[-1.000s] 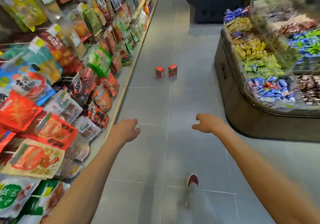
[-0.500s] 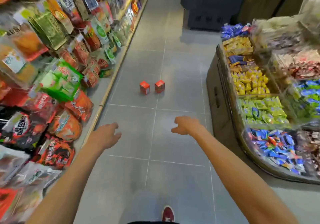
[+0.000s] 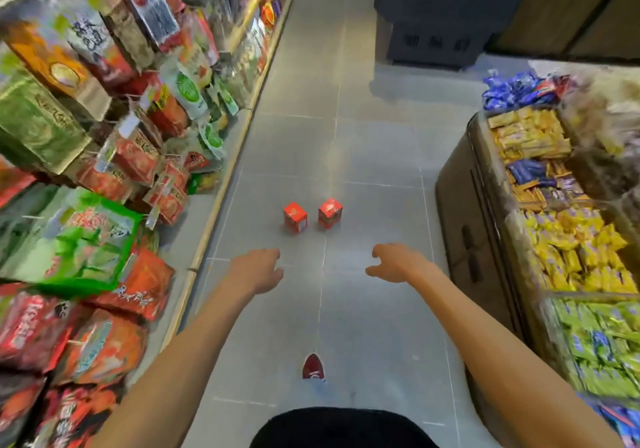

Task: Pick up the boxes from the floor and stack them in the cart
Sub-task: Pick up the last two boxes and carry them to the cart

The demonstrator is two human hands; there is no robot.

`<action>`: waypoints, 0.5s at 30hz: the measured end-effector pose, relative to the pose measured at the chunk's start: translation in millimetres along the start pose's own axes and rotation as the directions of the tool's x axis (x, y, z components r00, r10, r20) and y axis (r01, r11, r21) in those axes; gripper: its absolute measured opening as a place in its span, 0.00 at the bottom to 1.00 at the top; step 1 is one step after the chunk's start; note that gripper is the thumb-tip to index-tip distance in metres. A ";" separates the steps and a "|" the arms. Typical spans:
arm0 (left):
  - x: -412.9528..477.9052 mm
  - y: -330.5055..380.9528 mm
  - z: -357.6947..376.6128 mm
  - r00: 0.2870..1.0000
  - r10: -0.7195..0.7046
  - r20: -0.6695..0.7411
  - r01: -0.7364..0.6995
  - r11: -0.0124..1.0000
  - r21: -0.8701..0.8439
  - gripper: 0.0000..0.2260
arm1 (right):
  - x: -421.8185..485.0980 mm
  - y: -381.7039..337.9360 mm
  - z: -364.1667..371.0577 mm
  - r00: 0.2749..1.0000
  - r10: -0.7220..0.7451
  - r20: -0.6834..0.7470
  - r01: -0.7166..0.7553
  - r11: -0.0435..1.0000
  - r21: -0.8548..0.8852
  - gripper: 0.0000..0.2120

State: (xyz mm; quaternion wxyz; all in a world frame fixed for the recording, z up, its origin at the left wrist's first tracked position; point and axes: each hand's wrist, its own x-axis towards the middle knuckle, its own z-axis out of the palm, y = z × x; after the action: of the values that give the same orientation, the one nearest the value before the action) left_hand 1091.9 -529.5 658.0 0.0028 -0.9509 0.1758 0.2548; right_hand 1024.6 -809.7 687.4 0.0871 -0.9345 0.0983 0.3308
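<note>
While shopper faces down grey tiled floor (image 3: 377,309) of store aisle, snack shelves (image 3: 104,170) fill left of frame and sweets bin (image 3: 460,225) fills right. Both arms extended, lower centre. Left hand (image 3: 256,271) and right hand (image 3: 394,262) both empty, palms down, fingers loosely curled. Two red boxes at frame centre, just above and between hands: left box (image 3: 295,217), right box (image 3: 330,213), upright, side by side with small gap. Left hand looks nearer its box. One red shoe (image 3: 312,366) below. Cart not in view.
</note>
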 end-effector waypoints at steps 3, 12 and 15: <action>58.6 -6.4 -26.9 0.999 0.033 0.012 -0.033 0.999 0.004 0.19 | 49.7 -1.5 -36.1 1.000 0.002 0.011 -0.002 1.000 -0.003 0.27; 222.7 -21.9 -64.4 0.988 -0.117 0.102 0.110 0.991 0.075 0.17 | 217.2 10.7 -111.0 0.998 -0.027 0.049 0.029 0.999 -0.040 0.27; 280.0 -20.1 -76.8 0.976 -0.161 0.144 0.153 0.986 0.065 0.15 | 277.7 18.1 -133.1 0.995 -0.041 0.087 0.046 0.998 -0.049 0.26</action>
State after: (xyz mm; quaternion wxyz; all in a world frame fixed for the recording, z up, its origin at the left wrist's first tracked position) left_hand 1362.2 -611.2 587.2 0.0616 -0.9396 0.1060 0.3194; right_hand 1311.7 -892.5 611.1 0.0746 -0.9232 0.0657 0.3712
